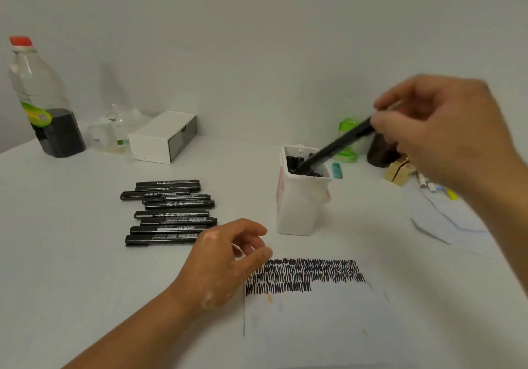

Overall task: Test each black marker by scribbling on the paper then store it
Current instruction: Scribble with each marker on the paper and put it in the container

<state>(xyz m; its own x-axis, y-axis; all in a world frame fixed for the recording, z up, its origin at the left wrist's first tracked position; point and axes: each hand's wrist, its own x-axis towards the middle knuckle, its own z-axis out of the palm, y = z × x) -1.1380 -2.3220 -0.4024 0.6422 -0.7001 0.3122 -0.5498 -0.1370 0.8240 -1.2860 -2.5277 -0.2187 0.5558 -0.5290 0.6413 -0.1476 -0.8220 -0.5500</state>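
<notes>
Row of black markers (171, 214), lying left of the white holder (298, 208): white barrel print, "Permanent Marker" legible on two; remaining characters and numerals too blurred. Bottle (43, 97), far left of the holder: label illegible.

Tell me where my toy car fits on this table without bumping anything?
The biggest bare table patch is front left, between the bottle, the loose markers and the left hand. Another lies between the white box and the white holder. The right side is crowded: the right hand holds a marker in the holder, with pens and papers nearby.
</notes>
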